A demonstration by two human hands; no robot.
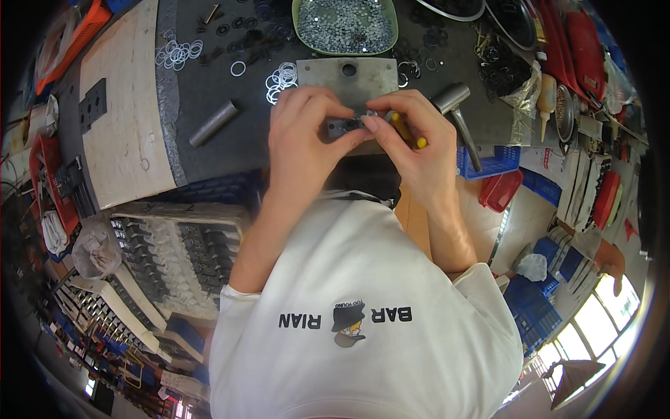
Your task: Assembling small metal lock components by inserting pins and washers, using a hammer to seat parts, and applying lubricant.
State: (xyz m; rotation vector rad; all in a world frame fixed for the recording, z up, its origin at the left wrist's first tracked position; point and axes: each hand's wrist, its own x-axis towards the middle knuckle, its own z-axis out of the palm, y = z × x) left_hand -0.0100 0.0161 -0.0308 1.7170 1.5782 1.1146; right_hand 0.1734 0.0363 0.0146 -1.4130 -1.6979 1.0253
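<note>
My left hand pinches a dark piece lying nine-to-three o'clock; my right hand pinches its end, yellow handle tucked inside.

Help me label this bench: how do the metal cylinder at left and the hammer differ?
Shape: the metal cylinder is one straight bar; the hammer has a thick head and thinner handle.
Place: the metal cylinder lies on the bench; the hammer's handle reaches past the bench edge.
Slant: the metal cylinder's far end leans right; the hammer handle's leans left.
Both look grey and metallic; neither is in the left hand or right hand.
</note>
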